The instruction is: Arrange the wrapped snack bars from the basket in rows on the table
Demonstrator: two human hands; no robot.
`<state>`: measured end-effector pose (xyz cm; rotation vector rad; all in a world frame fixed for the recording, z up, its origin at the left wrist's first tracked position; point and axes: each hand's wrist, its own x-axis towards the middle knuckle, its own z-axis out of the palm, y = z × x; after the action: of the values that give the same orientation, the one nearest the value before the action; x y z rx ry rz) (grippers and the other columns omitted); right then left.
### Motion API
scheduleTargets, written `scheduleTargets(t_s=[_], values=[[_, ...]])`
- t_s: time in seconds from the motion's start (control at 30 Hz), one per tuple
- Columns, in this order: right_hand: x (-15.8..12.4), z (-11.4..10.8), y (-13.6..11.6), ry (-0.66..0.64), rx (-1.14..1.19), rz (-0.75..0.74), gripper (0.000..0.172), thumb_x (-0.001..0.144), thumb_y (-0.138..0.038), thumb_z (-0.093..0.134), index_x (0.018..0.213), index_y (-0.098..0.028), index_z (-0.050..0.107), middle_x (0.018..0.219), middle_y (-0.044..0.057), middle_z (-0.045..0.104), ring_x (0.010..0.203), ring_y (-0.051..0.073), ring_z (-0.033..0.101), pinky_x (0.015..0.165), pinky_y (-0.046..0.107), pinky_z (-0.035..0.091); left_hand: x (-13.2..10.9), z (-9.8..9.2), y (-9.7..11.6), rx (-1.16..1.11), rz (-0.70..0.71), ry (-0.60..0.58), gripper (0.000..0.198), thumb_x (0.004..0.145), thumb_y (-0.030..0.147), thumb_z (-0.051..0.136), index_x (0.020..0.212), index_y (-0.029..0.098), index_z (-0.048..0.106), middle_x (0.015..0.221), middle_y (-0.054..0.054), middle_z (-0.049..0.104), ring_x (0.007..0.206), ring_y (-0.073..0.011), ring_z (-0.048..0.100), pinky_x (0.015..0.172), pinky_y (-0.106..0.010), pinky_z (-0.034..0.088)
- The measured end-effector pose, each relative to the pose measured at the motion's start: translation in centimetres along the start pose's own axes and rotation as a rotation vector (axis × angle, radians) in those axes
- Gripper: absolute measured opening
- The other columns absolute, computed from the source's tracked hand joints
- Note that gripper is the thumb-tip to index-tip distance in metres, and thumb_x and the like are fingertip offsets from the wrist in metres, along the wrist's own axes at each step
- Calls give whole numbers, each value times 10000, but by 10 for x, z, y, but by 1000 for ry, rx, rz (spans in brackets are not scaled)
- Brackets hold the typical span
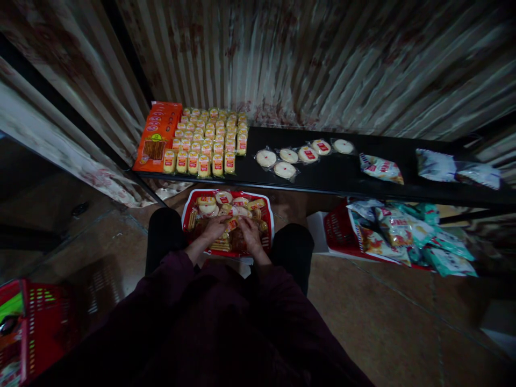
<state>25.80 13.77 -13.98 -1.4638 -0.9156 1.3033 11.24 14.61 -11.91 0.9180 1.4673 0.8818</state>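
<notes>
Both my hands are over a red basket with a white rim, which stands between my knees. My left hand and my right hand meet at its middle, fingers closed round a small yellow snack packet with a red and orange label. Round white wrapped cakes and other yellow packets lie about my fingers inside the basket. On the black shelf just beyond, similar yellow packets stand in close rows. The undersides of my fingers are hidden.
An orange snack bag leans at the shelf's left end. Further right lie several round wrapped cakes and white bags. Below, a second red basket overflows with bagged snacks. Another red basket stands at lower left.
</notes>
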Motion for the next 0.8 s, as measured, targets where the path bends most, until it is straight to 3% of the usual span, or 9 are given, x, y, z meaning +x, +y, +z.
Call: scheduleTargets(t_s=[0.1, 0.2, 0.3, 0.4, 0.57, 0.8], values=[[-1, 0, 4, 25, 122, 104, 272, 666, -478, 669, 779, -232, 640, 644, -21, 665, 566, 155, 603, 530, 262, 482, 2, 3, 0, -147, -34, 94, 269, 647, 81, 666, 892, 174, 726, 1012, -73, 720, 943, -199, 649, 900, -333, 489], [-3, 2, 4, 50, 286, 160, 313, 641, -450, 698, 851, -239, 600, 635, -32, 644, 496, 138, 584, 464, 248, 457, -2, 9, -3, -225, -75, 150, 278, 751, 175, 615, 1022, 155, 674, 997, -100, 706, 845, -186, 666, 788, -332, 526], [-5, 6, 6, 23, 394, 156, 401, 632, -396, 714, 983, -259, 578, 772, -18, 682, 568, 136, 628, 539, 266, 511, -8, 17, -8, -384, -125, 121, 417, 768, 177, 609, 1183, 152, 582, 846, -73, 701, 720, -149, 663, 732, -312, 531], [-6, 8, 12, 8, 363, 169, 389, 640, -386, 692, 996, -263, 595, 857, -4, 694, 664, 150, 646, 592, 284, 527, -9, 24, -11, -531, -130, 115, 517, 751, 143, 613, 1260, 167, 523, 806, -41, 683, 654, -110, 636, 705, -277, 521], [-9, 6, 19, 13, 167, 95, 307, 632, -366, 673, 922, -265, 658, 870, -24, 701, 776, 165, 632, 699, 286, 511, -4, 27, -8, -509, -46, 169, 485, 707, 166, 652, 1187, 194, 595, 939, -54, 687, 694, -111, 620, 661, -245, 494], [-12, 7, 16, -5, 177, 43, 289, 600, -322, 696, 877, -255, 650, 817, -29, 683, 734, 150, 617, 712, 276, 483, -1, 28, -8, -420, 14, 190, 399, 664, 152, 624, 1060, 165, 673, 1003, -73, 696, 771, -143, 620, 721, -272, 489]])
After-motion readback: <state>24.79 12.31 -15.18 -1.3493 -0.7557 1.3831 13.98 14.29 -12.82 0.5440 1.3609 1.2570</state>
